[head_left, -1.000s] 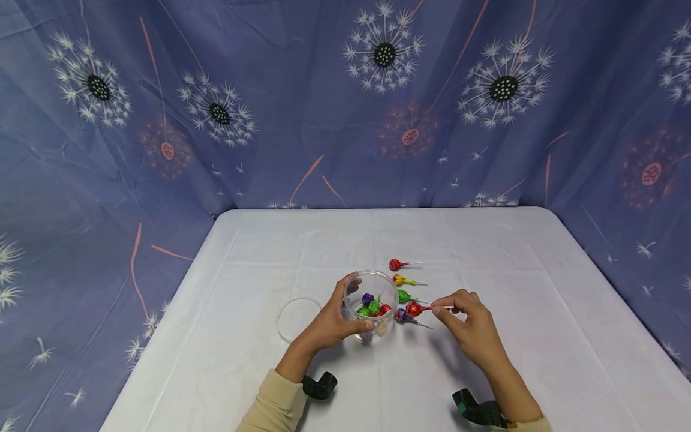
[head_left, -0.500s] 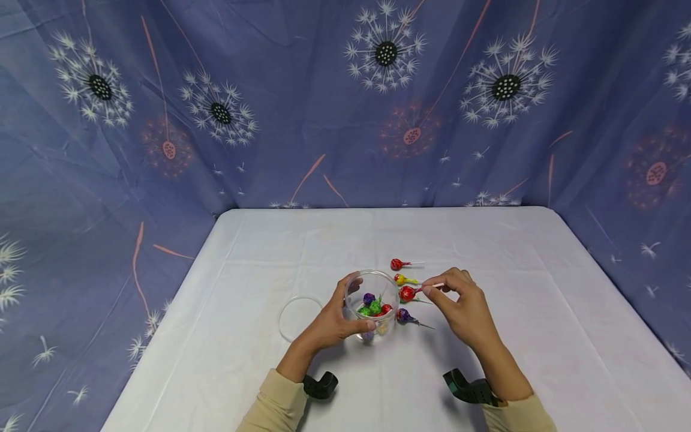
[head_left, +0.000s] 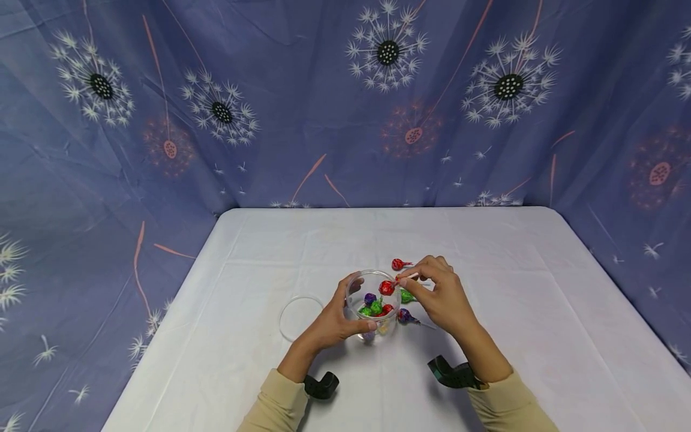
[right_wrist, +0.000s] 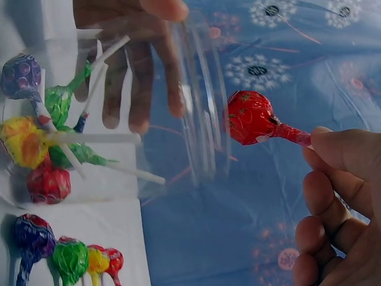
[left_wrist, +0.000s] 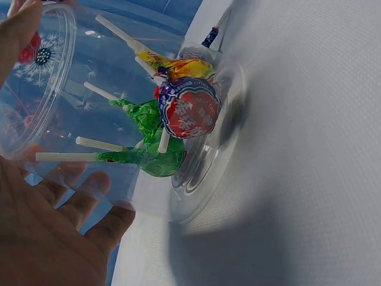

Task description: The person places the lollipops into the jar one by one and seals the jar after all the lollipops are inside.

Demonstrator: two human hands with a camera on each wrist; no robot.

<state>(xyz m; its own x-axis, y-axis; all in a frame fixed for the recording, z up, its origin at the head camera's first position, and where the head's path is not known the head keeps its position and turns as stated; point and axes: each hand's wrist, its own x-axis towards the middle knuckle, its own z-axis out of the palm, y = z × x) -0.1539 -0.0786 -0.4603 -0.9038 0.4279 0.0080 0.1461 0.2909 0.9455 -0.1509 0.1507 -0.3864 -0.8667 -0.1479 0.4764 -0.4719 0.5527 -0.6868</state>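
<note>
My left hand (head_left: 337,321) grips a clear plastic jar (left_wrist: 113,53) around its side, its mouth tipped toward the head camera. Inside lie several wrapped lollipops, including purple (left_wrist: 190,107), green (left_wrist: 162,156), yellow (right_wrist: 25,143) and red (right_wrist: 49,183) ones, sticks toward the mouth. With thumb and fingertips, my right hand (head_left: 439,294) pinches a red lollipop (right_wrist: 250,117) by its stick end. Its candy head is at the jar's mouth, pointing inward; the stick is mostly hidden by the fingers.
Right of the jar, a row of lollipops lies on the white table: red (head_left: 398,264), yellow (right_wrist: 98,261) mostly hidden by my hand, green (head_left: 407,296) and purple (head_left: 405,316). A clear round lid (head_left: 282,312) lies to the left. Patterned blue cloth (head_left: 302,120) hangs behind.
My right hand has carried the red lollipop left and slightly away from me, from above the row to the jar's mouth. My left hand and the jar stay in place.
</note>
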